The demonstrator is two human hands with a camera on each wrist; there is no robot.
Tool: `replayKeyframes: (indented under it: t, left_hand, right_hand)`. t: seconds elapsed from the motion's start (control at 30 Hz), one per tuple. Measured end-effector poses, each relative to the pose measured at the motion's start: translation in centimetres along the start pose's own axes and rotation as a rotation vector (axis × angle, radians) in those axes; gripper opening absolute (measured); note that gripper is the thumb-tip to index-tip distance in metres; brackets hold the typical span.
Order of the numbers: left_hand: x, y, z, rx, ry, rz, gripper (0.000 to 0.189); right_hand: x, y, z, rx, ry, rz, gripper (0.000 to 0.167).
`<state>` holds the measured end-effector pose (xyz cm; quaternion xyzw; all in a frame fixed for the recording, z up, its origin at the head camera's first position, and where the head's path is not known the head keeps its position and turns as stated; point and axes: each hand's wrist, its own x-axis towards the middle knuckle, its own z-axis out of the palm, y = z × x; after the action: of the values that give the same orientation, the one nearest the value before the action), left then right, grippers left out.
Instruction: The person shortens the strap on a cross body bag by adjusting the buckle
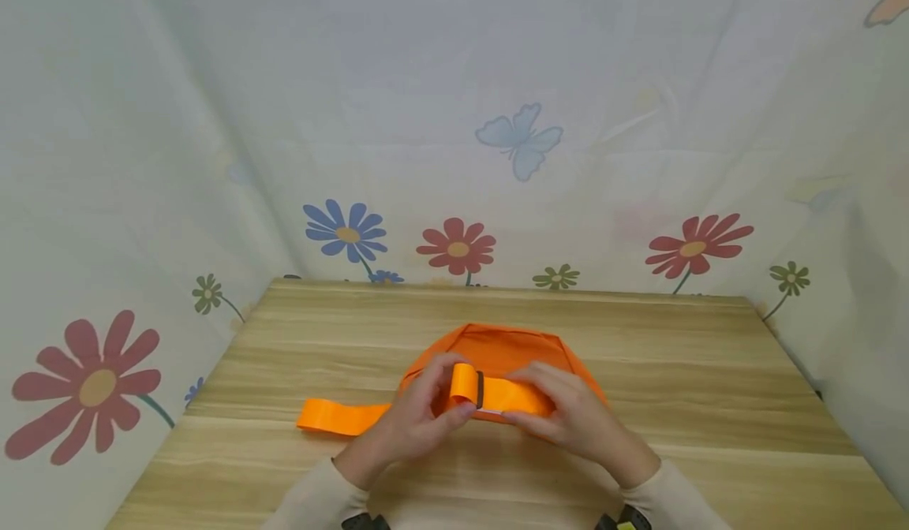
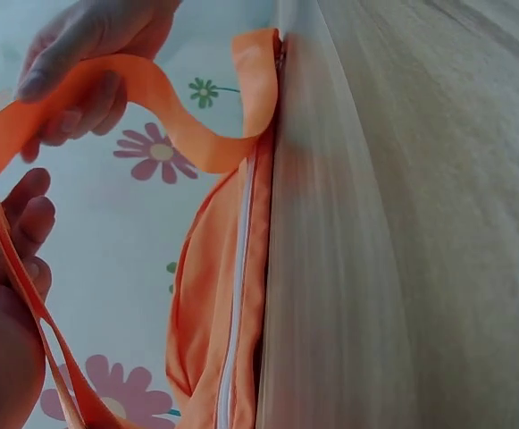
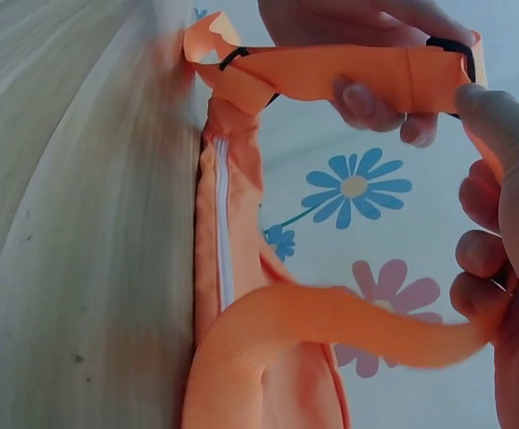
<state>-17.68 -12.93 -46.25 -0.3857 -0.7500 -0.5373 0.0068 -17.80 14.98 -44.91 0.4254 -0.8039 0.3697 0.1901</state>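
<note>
An orange waist bag [image 1: 507,347] lies on the table behind both hands, its pale zipper [image 2: 239,295] along one edge. Its orange webbing strap [image 1: 514,394] runs between the hands and passes through a black slider [image 1: 480,390]. My left hand [image 1: 419,423] holds the looped part of the strap beside the slider, with thumb in front and fingers around the back. My right hand [image 1: 571,419] grips the strap on the other side; in the right wrist view its thumb is at the slider and its lower fingers curl round the webbing.
Another folded strap part [image 1: 341,418] extends left across the wooden table [image 1: 710,404]. A second black fitting [image 3: 234,59] sits at the bag's end. A pale curtain [image 1: 398,120] with printed flowers and butterflies hangs behind and on both sides.
</note>
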Motion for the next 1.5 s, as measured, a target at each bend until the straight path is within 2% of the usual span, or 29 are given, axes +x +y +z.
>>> replayKeyframes:
  t: [0.13, 0.2, 0.33, 0.47, 0.67, 0.83, 1.07, 1.2, 1.3, 1.5]
  left_hand:
    - [0.1, 0.3, 0.2, -0.023, -0.02, -0.066, 0.047]
    - [0.2, 0.3, 0.3, -0.023, -0.024, -0.078, 0.046]
    - [0.5, 0.4, 0.6, 0.007, -0.019, -0.077, 0.044]
    - [0.6, 0.4, 0.8, 0.026, -0.011, -0.142, 0.042]
    - [0.3, 0.6, 0.1, -0.026, 0.034, -0.2, 0.04]
    - [0.1, 0.5, -0.6, -0.015, 0.043, -0.209, 0.044]
    - [0.0, 0.2, -0.6, -0.046, 0.038, -0.14, 0.049]
    - [0.1, -0.2, -0.5, -0.034, 0.026, -0.109, 0.052]
    - [0.2, -0.4, -0.4, -0.021, 0.016, -0.11, 0.056]
    - [0.5, -0.1, -0.4, 0.028, -0.017, -0.174, 0.061]
  right_hand:
    - [0.4, -0.5, 0.0, -0.057, -0.008, 0.005, 0.045]
    - [0.6, -0.8, 0.1, -0.072, -0.019, 0.008, 0.042]
    - [1.0, -1.2, 0.2, -0.061, -0.047, -0.002, 0.043]
    - [1.2, -1.4, 0.2, -0.059, -0.078, 0.001, 0.047]
    - [0.5, -1.0, -0.7, -0.1, -0.09, 0.106, 0.054]
    - [-0.2, -0.2, -1.4, -0.088, -0.085, 0.097, 0.052]
    - [-0.3, 0.1, -1.2, -0.056, -0.067, 0.042, 0.042]
    - [-0.2, -0.1, -0.9, -0.032, -0.064, 0.039, 0.044]
    - [0.0, -0.1, -0.6, -0.023, -0.054, 0.015, 0.045]
    - [0.2, -0.3, -0.1, -0.054, -0.042, -0.003, 0.043]
